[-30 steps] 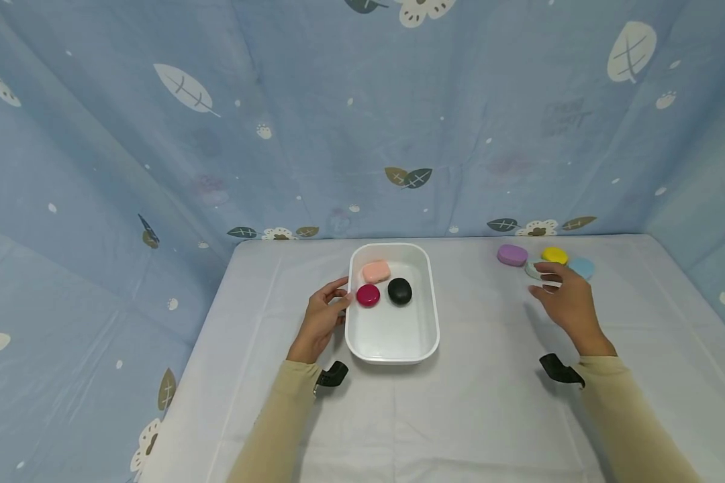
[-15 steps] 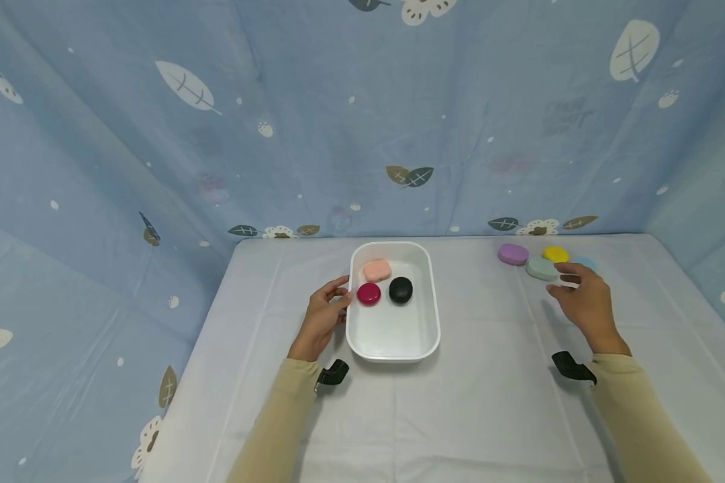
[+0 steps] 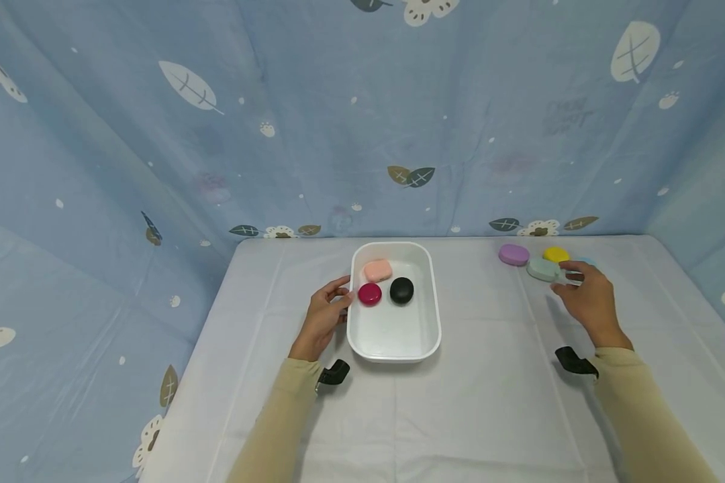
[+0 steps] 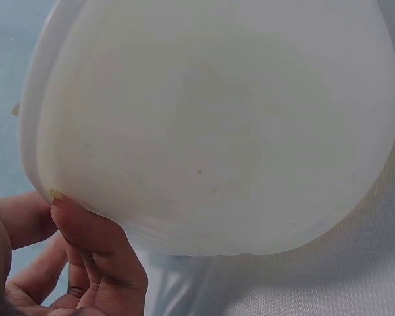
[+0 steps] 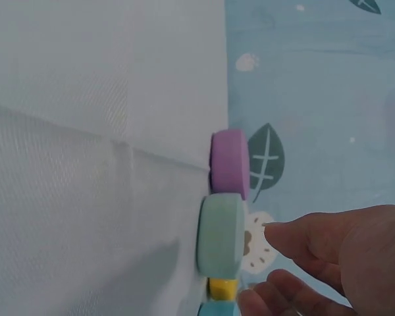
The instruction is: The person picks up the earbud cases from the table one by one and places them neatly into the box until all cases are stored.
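Observation:
My left hand (image 3: 321, 320) grips the left rim of a white tray (image 3: 393, 339), thumb at the rim and fingers below; the left wrist view shows the tray wall (image 4: 210, 131) close up. In the tray lie a pink soap bar (image 3: 377, 270), a red round soap (image 3: 370, 294) and a black round soap (image 3: 401, 290). My right hand (image 3: 592, 298) hovers at a light blue soap (image 5: 217, 309), thumb and fingers apart; the hand partly hides that soap. Beside it are a mint green soap (image 3: 542, 270), a yellow soap (image 3: 556, 254) and a purple soap (image 3: 513, 254).
A white cloth (image 3: 477, 402) covers the table. Behind the table's far edge hangs a blue patterned curtain (image 3: 314, 134), which also closes off both sides. The loose soaps sit near the far right edge.
My right hand has moved right, from over the mint green soap to the light blue one, leaving the mint green soap exposed. My left hand stays at the tray.

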Available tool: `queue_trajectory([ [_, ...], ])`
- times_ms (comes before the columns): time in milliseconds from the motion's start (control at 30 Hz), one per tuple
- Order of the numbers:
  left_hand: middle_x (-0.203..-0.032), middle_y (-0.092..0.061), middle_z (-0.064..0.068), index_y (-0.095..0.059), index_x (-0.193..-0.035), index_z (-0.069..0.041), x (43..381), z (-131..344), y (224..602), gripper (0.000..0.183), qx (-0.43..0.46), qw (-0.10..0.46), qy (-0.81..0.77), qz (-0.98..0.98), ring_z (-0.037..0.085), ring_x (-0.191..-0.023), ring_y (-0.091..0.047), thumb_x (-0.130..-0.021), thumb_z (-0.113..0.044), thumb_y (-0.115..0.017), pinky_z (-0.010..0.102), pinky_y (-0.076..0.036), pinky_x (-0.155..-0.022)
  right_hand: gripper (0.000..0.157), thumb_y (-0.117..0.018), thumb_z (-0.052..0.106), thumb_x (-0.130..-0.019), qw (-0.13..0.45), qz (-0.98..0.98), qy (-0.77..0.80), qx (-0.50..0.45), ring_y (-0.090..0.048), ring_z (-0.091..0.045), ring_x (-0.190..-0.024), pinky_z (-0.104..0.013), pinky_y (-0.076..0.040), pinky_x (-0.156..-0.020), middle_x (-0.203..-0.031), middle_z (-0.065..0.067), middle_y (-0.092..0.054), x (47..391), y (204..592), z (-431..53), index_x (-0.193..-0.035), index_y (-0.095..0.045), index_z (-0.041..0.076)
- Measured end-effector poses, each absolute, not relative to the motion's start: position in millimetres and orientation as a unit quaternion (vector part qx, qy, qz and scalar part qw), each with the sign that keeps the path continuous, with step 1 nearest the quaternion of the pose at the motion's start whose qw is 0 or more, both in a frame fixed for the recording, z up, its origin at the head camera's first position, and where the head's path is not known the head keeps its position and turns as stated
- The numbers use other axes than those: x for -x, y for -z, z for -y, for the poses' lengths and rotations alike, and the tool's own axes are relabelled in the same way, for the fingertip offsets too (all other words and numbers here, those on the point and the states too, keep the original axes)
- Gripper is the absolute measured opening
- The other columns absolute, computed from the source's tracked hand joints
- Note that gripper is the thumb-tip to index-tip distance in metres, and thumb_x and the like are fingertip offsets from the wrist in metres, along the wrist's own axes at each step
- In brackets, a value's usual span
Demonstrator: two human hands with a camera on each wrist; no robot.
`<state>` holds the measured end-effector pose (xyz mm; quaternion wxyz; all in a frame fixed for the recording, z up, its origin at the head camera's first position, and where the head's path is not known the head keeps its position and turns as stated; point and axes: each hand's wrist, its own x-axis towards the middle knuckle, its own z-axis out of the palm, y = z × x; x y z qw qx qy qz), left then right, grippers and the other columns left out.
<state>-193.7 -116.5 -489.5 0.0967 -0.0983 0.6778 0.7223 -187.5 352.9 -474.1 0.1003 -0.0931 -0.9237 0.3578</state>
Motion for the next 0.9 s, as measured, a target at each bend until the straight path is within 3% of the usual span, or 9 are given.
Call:
queue_trajectory([
  [900, -0.116, -0.056, 0.011, -0.059, -0.149, -0.007, 190.8, 116.4, 488.7, 0.045, 0.102, 0.095, -0.722, -0.678, 0.02, -0.086, -0.062, -0.105, -0.005, -0.065, 0.026, -0.055, -0.066, 0.058, -0.069, -0.007, -0.094, 0.037, 0.942, -0.319, 0.099, -0.048, -0.061, -0.129, -0.07, -0.046, -0.104, -0.143, -0.044, -0.047, 210.1, 485.0, -354.8, -0.145, -0.044, -0.019],
])
